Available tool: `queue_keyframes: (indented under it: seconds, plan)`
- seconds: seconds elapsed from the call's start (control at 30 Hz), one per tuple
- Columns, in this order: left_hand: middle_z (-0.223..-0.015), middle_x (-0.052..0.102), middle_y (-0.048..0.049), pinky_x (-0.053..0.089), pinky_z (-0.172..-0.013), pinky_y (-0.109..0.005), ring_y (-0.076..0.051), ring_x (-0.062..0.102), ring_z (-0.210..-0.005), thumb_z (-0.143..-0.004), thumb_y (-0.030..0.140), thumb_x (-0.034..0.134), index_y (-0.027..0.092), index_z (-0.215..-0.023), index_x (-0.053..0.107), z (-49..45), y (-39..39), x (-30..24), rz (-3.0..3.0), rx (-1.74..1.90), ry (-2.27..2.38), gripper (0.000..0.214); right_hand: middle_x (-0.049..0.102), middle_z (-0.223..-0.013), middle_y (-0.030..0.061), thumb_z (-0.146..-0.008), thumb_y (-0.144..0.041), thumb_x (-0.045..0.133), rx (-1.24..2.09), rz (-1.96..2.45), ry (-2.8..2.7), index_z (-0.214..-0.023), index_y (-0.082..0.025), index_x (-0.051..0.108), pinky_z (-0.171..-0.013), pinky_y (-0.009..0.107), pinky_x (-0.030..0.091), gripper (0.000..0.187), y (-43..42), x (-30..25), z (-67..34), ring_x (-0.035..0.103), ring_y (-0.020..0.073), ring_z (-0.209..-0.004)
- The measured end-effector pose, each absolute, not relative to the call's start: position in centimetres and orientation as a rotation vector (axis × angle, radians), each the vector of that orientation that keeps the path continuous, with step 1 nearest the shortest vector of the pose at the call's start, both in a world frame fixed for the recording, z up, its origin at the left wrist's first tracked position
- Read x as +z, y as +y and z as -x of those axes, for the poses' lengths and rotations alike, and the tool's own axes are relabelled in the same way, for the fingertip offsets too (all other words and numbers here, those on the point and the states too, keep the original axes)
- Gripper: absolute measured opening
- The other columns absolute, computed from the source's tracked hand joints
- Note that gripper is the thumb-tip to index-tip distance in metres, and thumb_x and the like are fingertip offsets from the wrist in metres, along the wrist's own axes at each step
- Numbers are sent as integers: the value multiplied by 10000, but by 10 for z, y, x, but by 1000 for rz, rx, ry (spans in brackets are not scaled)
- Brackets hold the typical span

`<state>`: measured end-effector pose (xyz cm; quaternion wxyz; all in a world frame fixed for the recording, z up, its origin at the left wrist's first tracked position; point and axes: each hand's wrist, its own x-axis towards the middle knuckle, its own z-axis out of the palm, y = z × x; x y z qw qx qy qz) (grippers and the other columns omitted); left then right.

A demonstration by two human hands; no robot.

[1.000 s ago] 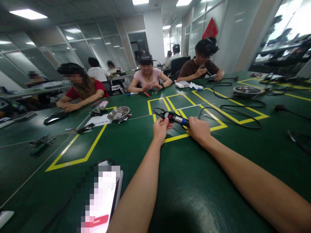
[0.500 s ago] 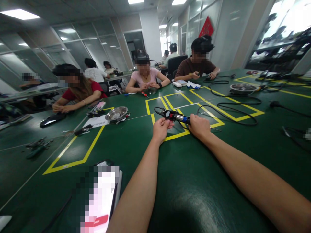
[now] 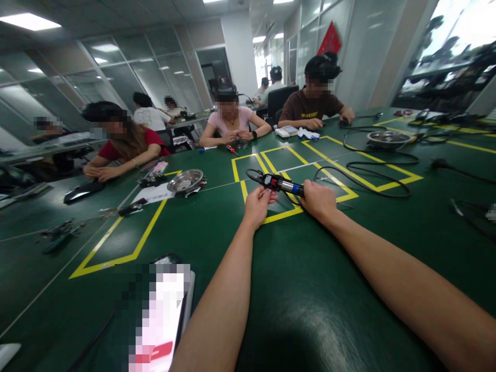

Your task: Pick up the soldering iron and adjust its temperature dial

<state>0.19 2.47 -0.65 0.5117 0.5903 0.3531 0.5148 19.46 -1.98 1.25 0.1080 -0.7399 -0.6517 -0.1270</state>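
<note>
Between my hands lies a black corded hand tool (image 3: 285, 186) with a red switch, a silver band and a blue ring; its exact kind is unclear. My right hand (image 3: 320, 200) is wrapped round its right end. At the left end, where the cord loops out, my left hand (image 3: 259, 205) has its fingers closed against the underside. A thin rod (image 3: 344, 205) shows just past my right hand; whether it belongs to the tool I cannot tell. Under both hands is the green table (image 3: 287, 253), marked with yellow tape.
A phone (image 3: 163, 315) stands close by my left forearm. Metal bowls sit left (image 3: 185, 181) and far right (image 3: 388, 138). Black cable (image 3: 382, 195) snakes across the right side, with a plug (image 3: 438, 164) beyond. Three co-workers sit opposite; a red-handled screwdriver (image 3: 232, 150) lies before one.
My hands and the tool stay almost in place. The co-worker in brown has lowered one hand to the table and moved the other slightly right.
</note>
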Motion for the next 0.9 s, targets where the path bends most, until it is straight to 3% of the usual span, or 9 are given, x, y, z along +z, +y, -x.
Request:
queue_keyframes:
  seconds: [0.9]
  plan:
    - [-957, 700, -108, 561, -772, -311, -164, 700, -824, -905, 159, 545, 119, -1043, 604, -3, 28, -10, -1402, 1219, 810, 155, 671, -1024, 185, -930, -327, 458, -382, 2190, -1900, -1072, -140, 545, -724, 337, 447, 250, -20, 13, -195, 669, 290, -849]
